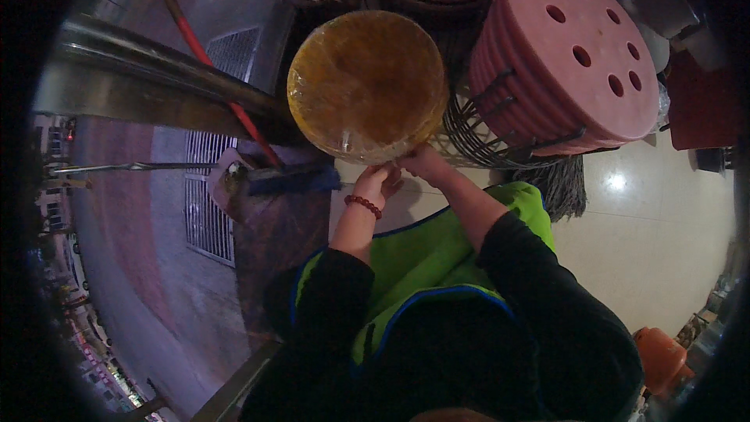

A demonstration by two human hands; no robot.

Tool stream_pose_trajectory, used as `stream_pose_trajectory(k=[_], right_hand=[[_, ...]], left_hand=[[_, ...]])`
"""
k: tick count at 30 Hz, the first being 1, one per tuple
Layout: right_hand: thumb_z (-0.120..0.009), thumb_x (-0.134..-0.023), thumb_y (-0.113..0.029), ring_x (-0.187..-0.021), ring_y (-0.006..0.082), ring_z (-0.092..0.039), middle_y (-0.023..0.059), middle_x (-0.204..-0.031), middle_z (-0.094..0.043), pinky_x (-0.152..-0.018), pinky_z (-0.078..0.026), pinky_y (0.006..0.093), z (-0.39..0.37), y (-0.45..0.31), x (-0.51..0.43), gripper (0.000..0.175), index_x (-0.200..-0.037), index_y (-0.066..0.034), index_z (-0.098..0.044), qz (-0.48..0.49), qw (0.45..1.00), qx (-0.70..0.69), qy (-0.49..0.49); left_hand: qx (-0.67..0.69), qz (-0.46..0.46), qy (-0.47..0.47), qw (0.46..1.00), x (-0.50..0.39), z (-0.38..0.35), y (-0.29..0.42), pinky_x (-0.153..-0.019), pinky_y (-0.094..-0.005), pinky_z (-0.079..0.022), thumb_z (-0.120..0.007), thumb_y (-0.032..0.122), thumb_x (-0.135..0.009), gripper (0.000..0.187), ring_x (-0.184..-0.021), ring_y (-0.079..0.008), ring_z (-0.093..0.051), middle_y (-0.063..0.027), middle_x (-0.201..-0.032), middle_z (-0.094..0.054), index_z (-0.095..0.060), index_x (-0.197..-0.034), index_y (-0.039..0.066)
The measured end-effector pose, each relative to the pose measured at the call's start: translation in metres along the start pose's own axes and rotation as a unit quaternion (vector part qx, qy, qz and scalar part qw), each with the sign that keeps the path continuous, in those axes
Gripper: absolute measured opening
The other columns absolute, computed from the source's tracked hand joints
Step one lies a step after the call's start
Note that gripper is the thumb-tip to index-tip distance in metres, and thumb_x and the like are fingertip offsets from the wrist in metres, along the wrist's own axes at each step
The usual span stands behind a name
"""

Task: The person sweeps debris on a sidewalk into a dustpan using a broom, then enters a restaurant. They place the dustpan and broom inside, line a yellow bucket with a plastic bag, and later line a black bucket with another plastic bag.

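In front of me is a round amber-brown top [368,85], perhaps a stool seat, with crinkled, shiny clear plastic film [347,143] over it. Both hands meet at its near rim. My left hand [378,181], a red bead bracelet on its wrist, pinches the film's edge between thumb and fingers. Beside it, my right hand [423,165] has its fingers curled in at the same edge. What lies inside the fingers is mostly hidden. Below my arms hangs a green apron [422,258] with blue trim.
Stacked pink plastic stools [580,58] stand at right on a dark wire rack [486,140]. A grey mop head [562,187] lies below. At left are a metal rail [176,79], a red pole [193,38], a blue-bristled broom [293,180] and a dustpan [228,179]. An orange container [661,360] stands lower right.
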State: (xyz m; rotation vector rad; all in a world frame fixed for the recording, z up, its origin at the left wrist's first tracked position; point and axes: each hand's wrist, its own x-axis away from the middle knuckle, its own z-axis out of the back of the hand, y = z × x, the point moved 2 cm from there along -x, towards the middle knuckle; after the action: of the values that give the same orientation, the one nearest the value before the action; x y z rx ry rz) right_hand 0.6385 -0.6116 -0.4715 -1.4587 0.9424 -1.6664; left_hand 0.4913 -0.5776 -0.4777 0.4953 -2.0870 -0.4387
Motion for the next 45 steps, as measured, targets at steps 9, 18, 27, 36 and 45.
stream_pose_trajectory(k=[9, 18, 27, 36, 45], right_hand=[[-0.064, -0.068, -0.019, -0.050, 0.0088, -0.045, 0.0012, -0.062, -0.054, -0.044, -0.036, 0.0248, 0.003, -0.002, 0.002, 0.023, -0.082, 0.0001, -0.060, -0.017, 0.999, -0.015, 0.024], [-0.067, -0.066, -0.015, -0.050, 0.0077, -0.043, 0.0009, -0.066, -0.053, -0.044, -0.034, 0.0220, 0.000, 0.007, -0.003, 0.023, -0.083, -0.0020, -0.058, -0.031, 0.996, -0.081, -0.017], [-0.066, -0.070, -0.019, -0.050, 0.0080, -0.044, 0.0004, -0.064, -0.052, -0.043, -0.034, 0.0221, 0.002, 0.001, 0.006, 0.018, -0.077, -0.0043, -0.058, -0.054, 0.984, -0.158, -0.056], [-0.065, -0.070, -0.017, -0.053, 0.0083, -0.045, 0.0009, -0.065, -0.054, -0.047, -0.036, 0.0218, -0.002, -0.005, 0.010, 0.017, -0.078, -0.0033, -0.059, -0.058, 0.990, -0.128, -0.015], [-0.061, -0.072, -0.016, -0.060, 0.0105, -0.048, 0.0018, -0.069, -0.051, -0.052, -0.039, 0.0249, -0.001, 0.004, 0.022, 0.019, -0.087, -0.0037, -0.058, -0.090, 0.947, -0.309, 0.009]], left_hand=[[-0.034, -0.007, -0.033, 0.999, -0.007, 0.005, -0.004, -0.068, -0.0325, -0.047, -0.051, 0.011, -0.084, 0.008, -0.070, -0.0154, -0.055, -0.0049, -0.081, -0.057, -0.055, -0.089, 0.005], [-0.259, -0.090, 0.050, 0.960, -0.010, -0.003, -0.001, -0.061, -0.0294, -0.047, -0.050, 0.010, -0.083, 0.011, -0.068, -0.0165, -0.057, -0.0059, -0.080, -0.059, -0.057, -0.089, 0.004], [-0.087, -0.022, -0.007, 0.996, -0.005, 0.008, -0.007, -0.066, -0.0318, -0.048, -0.052, 0.014, -0.081, 0.018, -0.075, -0.0166, -0.057, -0.0057, -0.084, -0.059, -0.055, -0.096, 0.004], [-0.221, -0.038, 0.057, 0.973, -0.001, -0.004, 0.000, -0.062, -0.0287, -0.049, -0.052, 0.010, -0.081, 0.018, -0.075, -0.0159, -0.059, -0.0063, -0.088, -0.060, -0.056, -0.097, 0.003], [-0.177, -0.029, 0.106, 0.978, -0.009, 0.005, -0.010, -0.057, -0.0298, -0.046, -0.054, 0.012, -0.078, 0.012, -0.065, -0.0167, -0.056, -0.0048, -0.076, -0.057, -0.056, -0.087, 0.005]])
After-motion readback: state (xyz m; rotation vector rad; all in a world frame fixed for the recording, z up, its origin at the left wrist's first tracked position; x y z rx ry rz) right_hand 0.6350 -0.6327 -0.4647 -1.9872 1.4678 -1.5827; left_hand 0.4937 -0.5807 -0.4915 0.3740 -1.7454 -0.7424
